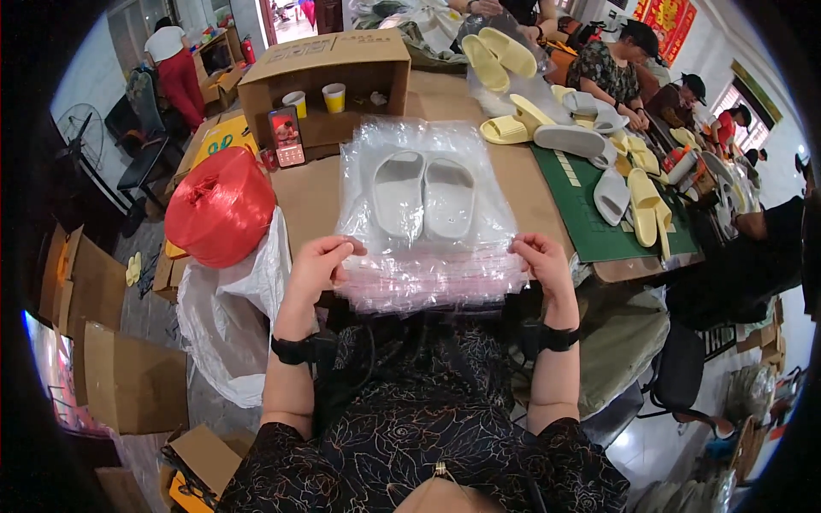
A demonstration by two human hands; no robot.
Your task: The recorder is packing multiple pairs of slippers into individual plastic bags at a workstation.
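Observation:
In front of me a pair of light grey slippers lies side by side in a clear plastic bag. Under it is a stack of similar bags, whose pinkish edges face me. At the bag's near left corner, my left hand pinches the plastic between thumb and fingers. Level with it on the other side, my right hand pinches the near right corner. The film between my hands looks drawn fairly straight.
Left of the stack stand a phone, a cardboard box holding cups and a large red twine roll. Yellow and grey slippers are heaped at right, by a green mat. Co-workers sit along the table's far right.

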